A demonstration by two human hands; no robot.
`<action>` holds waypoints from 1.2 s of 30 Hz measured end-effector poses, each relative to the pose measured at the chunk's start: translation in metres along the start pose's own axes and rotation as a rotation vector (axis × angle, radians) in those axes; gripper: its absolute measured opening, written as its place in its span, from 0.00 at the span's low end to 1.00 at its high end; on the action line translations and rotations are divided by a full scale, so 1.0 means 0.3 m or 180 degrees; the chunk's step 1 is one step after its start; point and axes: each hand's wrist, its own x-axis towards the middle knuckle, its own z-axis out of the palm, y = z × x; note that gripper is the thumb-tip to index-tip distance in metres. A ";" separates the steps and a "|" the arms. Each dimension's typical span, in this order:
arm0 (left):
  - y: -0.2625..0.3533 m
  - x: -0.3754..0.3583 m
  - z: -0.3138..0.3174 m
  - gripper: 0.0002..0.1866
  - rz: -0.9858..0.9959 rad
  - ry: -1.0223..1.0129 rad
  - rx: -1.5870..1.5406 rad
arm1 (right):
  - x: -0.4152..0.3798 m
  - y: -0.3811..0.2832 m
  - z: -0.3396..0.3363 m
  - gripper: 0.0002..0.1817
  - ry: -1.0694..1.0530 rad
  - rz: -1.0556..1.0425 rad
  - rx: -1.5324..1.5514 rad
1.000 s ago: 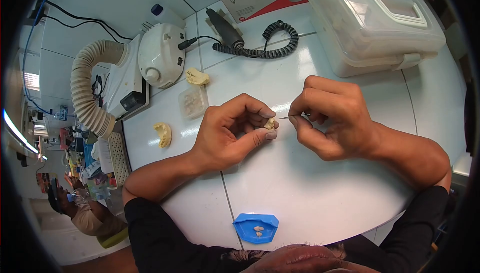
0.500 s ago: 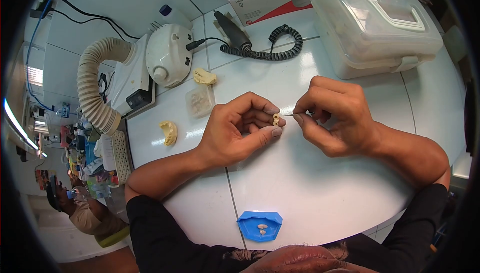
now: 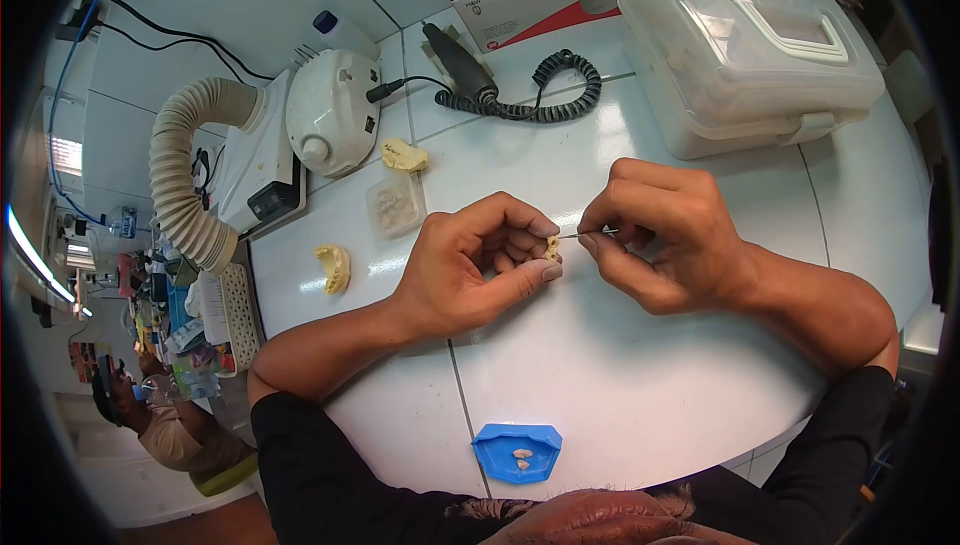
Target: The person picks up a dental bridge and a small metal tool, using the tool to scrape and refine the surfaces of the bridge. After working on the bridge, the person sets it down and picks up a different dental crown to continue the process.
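Between the thumb and fingertips of my left hand [image 3: 478,267] is a small yellowish dental bridge [image 3: 552,248], partly covered by the fingers. My right hand [image 3: 668,235] pinches a thin metal dental probe [image 3: 574,235], its tip right at the bridge. Most of the probe's shaft is hidden in the fingers. Left of my left hand are a yellow dental cast [image 3: 333,269], a second cast piece [image 3: 404,155] and a clear plastic box [image 3: 394,207] with pale bits inside. Nearest my body, a blue tray [image 3: 517,437] holds two small pale pieces.
A white control unit [image 3: 333,110] with a ribbed hose [image 3: 180,165] beside it stands back left. A black handpiece [image 3: 460,63] with a coiled cord lies near the face mask box [image 3: 545,5]. A translucent carry case [image 3: 750,55] stands back right. Another person [image 3: 180,425] sits far left.
The bridge has turned in my left fingers, so its round openings show less. The probe's tip has come to the bridge as my right hand shifted slightly left.
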 end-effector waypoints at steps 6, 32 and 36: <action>-0.006 0.000 -0.001 0.16 0.0017 0.0001 0.0057 | 0.002 0.006 -0.008 0.05 -0.0082 -0.0020 -0.0036; 0.008 0.003 0.006 0.17 0.0013 -0.0009 0.0428 | -0.007 -0.001 0.011 0.09 -0.0227 -0.0243 -0.0349; 0.001 0.000 0.007 0.17 0.0020 0.0013 0.0417 | -0.012 0.003 0.022 0.10 -0.0241 -0.0424 -0.0496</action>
